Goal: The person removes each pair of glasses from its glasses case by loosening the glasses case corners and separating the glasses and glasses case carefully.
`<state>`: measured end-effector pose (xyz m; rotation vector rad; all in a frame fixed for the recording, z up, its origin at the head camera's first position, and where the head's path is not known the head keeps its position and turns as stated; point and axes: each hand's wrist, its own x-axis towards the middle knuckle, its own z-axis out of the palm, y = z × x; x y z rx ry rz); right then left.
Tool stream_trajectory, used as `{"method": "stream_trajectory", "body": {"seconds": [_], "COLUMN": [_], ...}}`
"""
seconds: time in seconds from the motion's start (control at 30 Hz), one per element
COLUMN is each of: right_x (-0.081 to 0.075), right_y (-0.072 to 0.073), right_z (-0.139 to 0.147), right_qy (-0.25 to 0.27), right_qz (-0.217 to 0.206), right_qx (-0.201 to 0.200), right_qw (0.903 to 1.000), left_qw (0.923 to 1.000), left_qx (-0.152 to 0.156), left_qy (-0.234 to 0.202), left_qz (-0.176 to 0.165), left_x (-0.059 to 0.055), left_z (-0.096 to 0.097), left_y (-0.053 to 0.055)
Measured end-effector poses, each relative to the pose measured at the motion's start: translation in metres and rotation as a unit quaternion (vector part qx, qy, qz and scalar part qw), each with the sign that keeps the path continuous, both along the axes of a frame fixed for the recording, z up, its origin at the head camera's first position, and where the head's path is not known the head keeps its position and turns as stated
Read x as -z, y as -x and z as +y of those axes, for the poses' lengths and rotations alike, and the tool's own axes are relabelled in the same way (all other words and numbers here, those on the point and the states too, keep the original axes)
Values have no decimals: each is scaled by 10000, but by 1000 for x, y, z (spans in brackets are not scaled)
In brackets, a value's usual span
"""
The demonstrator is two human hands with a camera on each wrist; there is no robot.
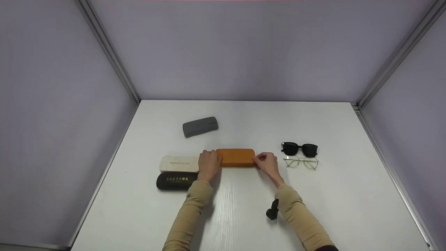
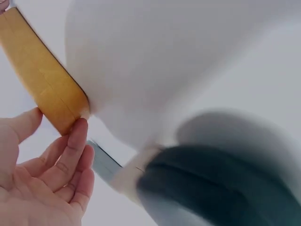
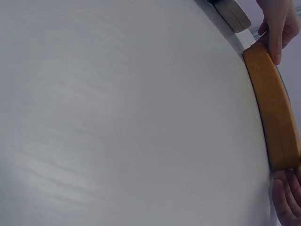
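An orange glasses case [image 1: 237, 157] lies closed in the middle of the white table. Its left end is between the thumb and fingers of my left hand [image 1: 209, 164]; the left wrist view shows this grip on the case [image 2: 49, 77] from close by. At the other end, my right hand [image 1: 267, 163] pinches the right edge with thumb and forefinger. In the right wrist view only a few fingers of the right hand [image 3: 288, 195] show at the end of the case [image 3: 272, 108]. Beside my left hand lie a cream glasses case [image 1: 179, 164] and a black one [image 1: 176, 181].
Farther back lies a grey glasses case [image 1: 200, 127], slightly turned. To the right are black sunglasses [image 1: 299, 149], with thin-framed clear glasses [image 1: 301, 162] just in front. Pale panels [image 1: 244, 52] stand behind and along both sides of the table [image 1: 139, 216].
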<state>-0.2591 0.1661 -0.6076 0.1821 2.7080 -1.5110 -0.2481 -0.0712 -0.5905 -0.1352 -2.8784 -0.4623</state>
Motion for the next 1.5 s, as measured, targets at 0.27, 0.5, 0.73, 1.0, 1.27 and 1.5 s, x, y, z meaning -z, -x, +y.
{"method": "stream_trajectory", "body": {"seconds": [0.27,0.5,0.73,1.0,1.27,1.5], "right_x": [-1,5,11,-15,-18,-14], "right_y": [-3,-9,-18,-35,-46,-52], "right_z": [13,19,26,33,40,38], "right_qy": [540,677,946,906,1074,934], "right_qz": [-292,73,494,167,214,245], "right_qx": [-158,-448,-681,-1340,-1630,-1255], "right_qw": [9980,9967,9920,9867,9805,9874], "left_qw": [9990,9868,9612,9363,8732,8471], "left_qx": [61,351,524,1031,1816,1735], "left_qy": [-347,-1199,-2301,-2954,-4058,-4379], "left_qz": [-267,-1027,-1427,-1593,-1996,-2459], "left_x": [-4,-1,2,10,26,30], "left_z": [15,17,16,11,-3,-3], "left_y": [-11,-22,-29,-31,-23,-24]}}
